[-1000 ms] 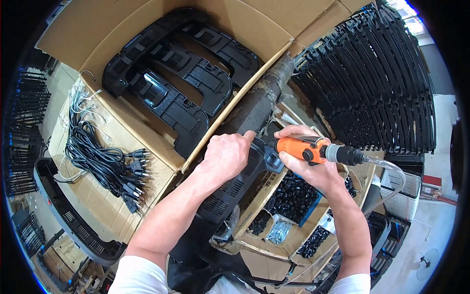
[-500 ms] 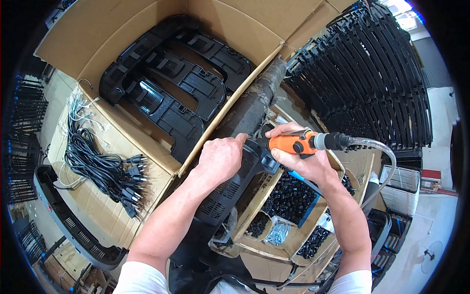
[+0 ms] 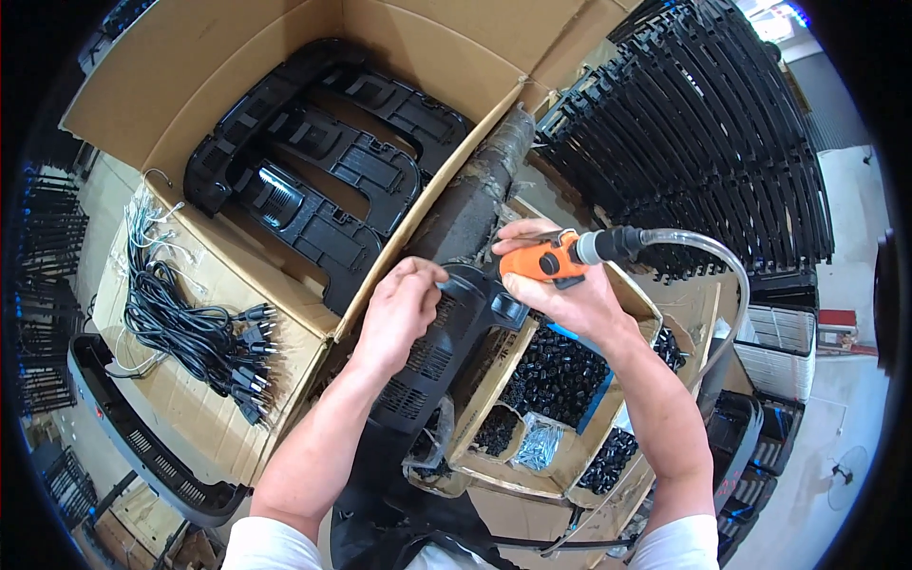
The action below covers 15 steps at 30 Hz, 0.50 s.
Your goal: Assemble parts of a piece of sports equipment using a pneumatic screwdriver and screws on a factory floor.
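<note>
While the right hand [image 3: 568, 296] wraps its fingers firmly around an orange power tool [image 3: 534, 263], the left hand [image 3: 397, 309] hovers over or rests on the left edge of a black slotted housing [image 3: 416, 375], its fingers curled inward; whether they pinch anything cannot be told. The housing lies at the center of the scene, slanting from near left to far right, with the tool just beyond its far right end and the tool's tip hidden. From the back of the tool, a clear hose [image 3: 730, 258] arcs to the right. Just right of the housing, a cardboard tray [image 3: 518, 478] holds small black parts [image 3: 559, 372] and, at its near end, a bag of silvery pieces [image 3: 539, 443]. At far left, a large cardboard box [image 3: 119, 106] contains black molded frames [image 3: 309, 223], with bundled black cables [image 3: 176, 309] on cardboard to its near left. Black strips [image 3: 708, 142] stand stacked at far right.
</note>
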Each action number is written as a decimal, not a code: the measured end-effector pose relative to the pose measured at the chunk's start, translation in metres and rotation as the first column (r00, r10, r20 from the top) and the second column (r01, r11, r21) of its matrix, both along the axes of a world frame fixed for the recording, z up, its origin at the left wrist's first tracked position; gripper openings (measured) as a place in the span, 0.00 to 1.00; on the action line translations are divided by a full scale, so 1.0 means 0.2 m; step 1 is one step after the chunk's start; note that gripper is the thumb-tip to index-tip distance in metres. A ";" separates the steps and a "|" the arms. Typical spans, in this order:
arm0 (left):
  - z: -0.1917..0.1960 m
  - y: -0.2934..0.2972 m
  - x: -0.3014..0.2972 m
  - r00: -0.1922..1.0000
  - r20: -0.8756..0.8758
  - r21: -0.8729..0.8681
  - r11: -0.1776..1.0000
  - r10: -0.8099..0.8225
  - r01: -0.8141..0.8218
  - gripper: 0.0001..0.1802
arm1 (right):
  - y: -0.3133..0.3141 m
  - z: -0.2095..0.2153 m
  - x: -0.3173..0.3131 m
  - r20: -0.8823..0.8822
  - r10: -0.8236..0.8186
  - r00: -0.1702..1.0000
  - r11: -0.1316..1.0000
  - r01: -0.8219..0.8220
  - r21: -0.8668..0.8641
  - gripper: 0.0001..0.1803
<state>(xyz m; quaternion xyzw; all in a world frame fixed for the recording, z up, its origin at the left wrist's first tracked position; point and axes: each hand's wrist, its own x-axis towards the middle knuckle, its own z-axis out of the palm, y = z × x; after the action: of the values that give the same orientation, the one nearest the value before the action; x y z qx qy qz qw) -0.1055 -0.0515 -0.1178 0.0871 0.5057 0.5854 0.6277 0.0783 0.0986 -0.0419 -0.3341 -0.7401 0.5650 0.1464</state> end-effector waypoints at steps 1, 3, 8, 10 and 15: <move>0.01 -0.03 0.03 1.000 -0.005 0.003 1.000 0.000 0.000 0.09 | 0.00 -0.01 0.00 -0.033 -0.008 0.999 1.000 0.007 -0.026 0.27; 0.02 -0.11 0.09 0.988 0.148 0.004 0.999 0.049 -0.050 0.08 | -0.01 0.00 0.02 -0.036 -0.027 0.999 0.999 0.028 0.020 0.27; 0.03 -0.22 0.21 0.981 0.192 0.042 0.999 -0.042 0.034 0.09 | -0.05 0.18 0.17 -0.144 -0.268 0.953 0.963 0.269 -0.012 0.27; 0.02 -0.22 0.22 0.976 0.212 -0.033 0.998 -0.052 0.060 0.10 | -0.08 0.21 0.27 -0.136 -0.309 0.941 0.950 0.311 -0.013 0.27; 0.04 -0.13 0.23 0.985 0.097 -0.035 0.989 -0.142 0.146 0.10 | -0.17 0.13 0.42 -0.116 -0.394 0.912 0.914 0.402 0.058 0.28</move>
<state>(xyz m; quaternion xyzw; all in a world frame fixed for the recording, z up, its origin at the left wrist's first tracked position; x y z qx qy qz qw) -0.0595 -0.0784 -0.1100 0.0825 0.4804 0.5310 0.6931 0.1632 0.0652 -0.0169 -0.4425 -0.6701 0.5093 0.3095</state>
